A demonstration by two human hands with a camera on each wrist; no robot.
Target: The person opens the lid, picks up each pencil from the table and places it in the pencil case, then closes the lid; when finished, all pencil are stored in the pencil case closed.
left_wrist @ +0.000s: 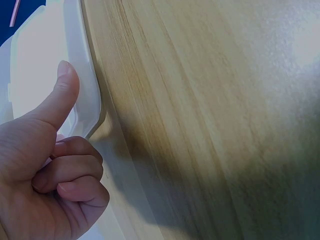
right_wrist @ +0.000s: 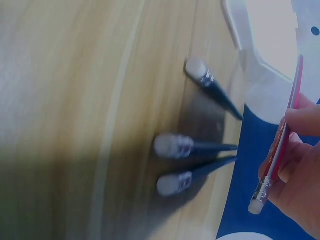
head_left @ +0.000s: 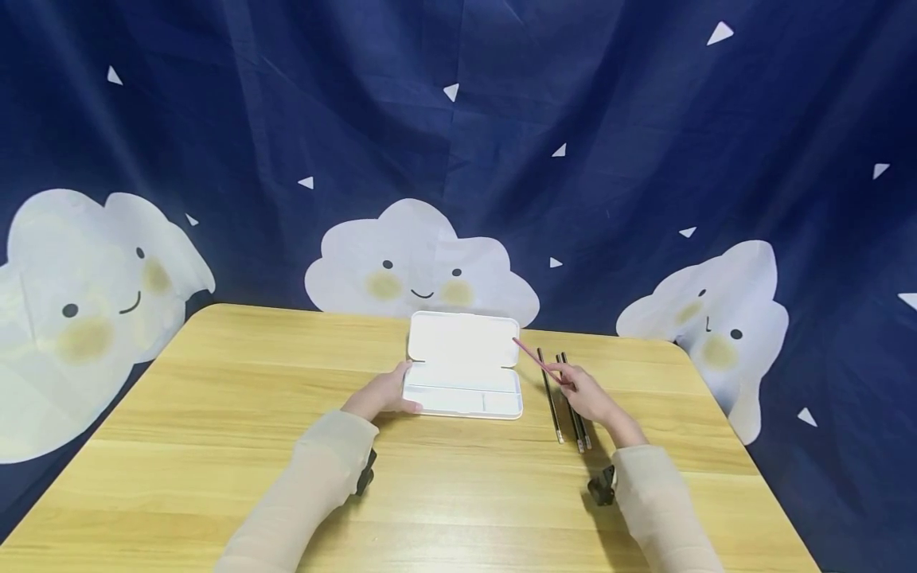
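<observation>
A white pencil case (head_left: 464,391) lies with its lid raised at the middle of the table. My left hand (head_left: 387,391) grips its left end; in the left wrist view the thumb (left_wrist: 62,92) lies over the rim and the other fingers curl below. My right hand (head_left: 583,394) pinches a red pencil (right_wrist: 281,145) between thumb and fingers, its eraser end toward the wrist and its far end pointing at the case's lid. Under and beside that hand, three dark pencils (head_left: 550,398) with white erasers lie on the table.
The wooden table (head_left: 458,501) reaches back to a dark blue curtain (head_left: 458,143) printed with smiling clouds and white triangles. A black wrist camera (head_left: 602,485) sits at the right sleeve, and another (head_left: 366,471) at the left.
</observation>
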